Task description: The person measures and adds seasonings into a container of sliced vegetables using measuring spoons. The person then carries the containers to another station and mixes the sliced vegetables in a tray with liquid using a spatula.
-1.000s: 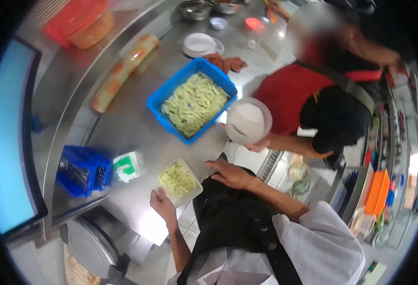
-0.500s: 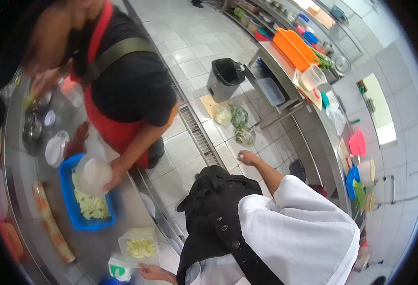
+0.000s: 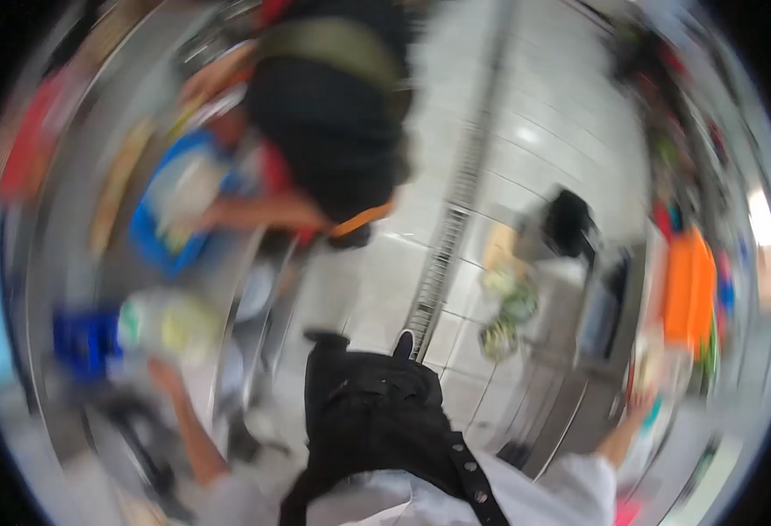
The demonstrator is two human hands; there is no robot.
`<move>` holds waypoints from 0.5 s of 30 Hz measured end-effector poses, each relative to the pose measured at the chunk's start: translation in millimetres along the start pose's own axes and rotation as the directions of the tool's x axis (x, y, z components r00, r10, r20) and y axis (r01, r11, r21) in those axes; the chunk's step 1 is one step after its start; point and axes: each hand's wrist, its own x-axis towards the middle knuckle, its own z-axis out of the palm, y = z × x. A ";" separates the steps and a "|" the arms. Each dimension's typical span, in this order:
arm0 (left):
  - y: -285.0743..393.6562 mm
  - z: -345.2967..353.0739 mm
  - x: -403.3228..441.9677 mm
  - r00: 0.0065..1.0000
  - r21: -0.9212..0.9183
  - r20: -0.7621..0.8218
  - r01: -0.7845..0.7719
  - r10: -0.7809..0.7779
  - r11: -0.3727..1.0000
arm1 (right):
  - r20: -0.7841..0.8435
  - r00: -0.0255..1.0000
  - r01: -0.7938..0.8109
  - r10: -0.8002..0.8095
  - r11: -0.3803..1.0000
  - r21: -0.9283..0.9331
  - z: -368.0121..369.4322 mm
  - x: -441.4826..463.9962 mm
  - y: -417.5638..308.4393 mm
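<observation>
Okay, left to right: one blue basket [image 3: 87, 344] on the steel counter [image 3: 109, 276], one long pale roll [image 3: 120, 188] further up, then the left hand [image 3: 168, 377], which reaches the near side of one container of pale green pieces [image 3: 188, 329] on that counter. Too smeary to tell if the fingers are gripping it or loose. Past the container is one blue tub [image 3: 170, 250], with one whitish tub [image 3: 194, 186] over it, at a co-worker's hand [image 3: 219, 212]. On the floor, three veg bundles [image 3: 518, 303] and one black bin [image 3: 569, 223]. Over on the right, the right hand [image 3: 642, 403] is at the other counter [image 3: 652, 302], just beside one teal item [image 3: 653, 414], near one orange crate [image 3: 689, 289]; can't tell if it's closed on anything. Compared with half a second ago, the right hand was out over the floor, away from that counter, and the blue basket was mostly cut off, now it's in view
</observation>
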 end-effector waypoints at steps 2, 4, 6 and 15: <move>-37.0 13.2 -5.5 0.999 0.026 -0.031 -0.035 0.036 0.999 | -0.133 0.977 0.137 -0.169 0.965 -0.223 -17.8 37.6 -15.9; 36.0 6.3 3.7 0.932 -0.146 -0.125 0.322 -0.340 0.935 | -0.184 0.949 0.182 -0.255 0.923 -0.340 -10.2 51.0 -16.5; 60.9 2.2 3.8 0.945 -0.063 -0.163 0.277 -0.284 0.959 | -0.172 0.937 0.217 -0.304 0.893 -0.393 15.8 49.2 -9.4; 87.3 2.0 4.3 0.959 -0.007 -0.225 0.176 -0.173 0.984 | -0.055 0.937 0.290 -0.344 0.858 -0.425 114.0 79.9 27.7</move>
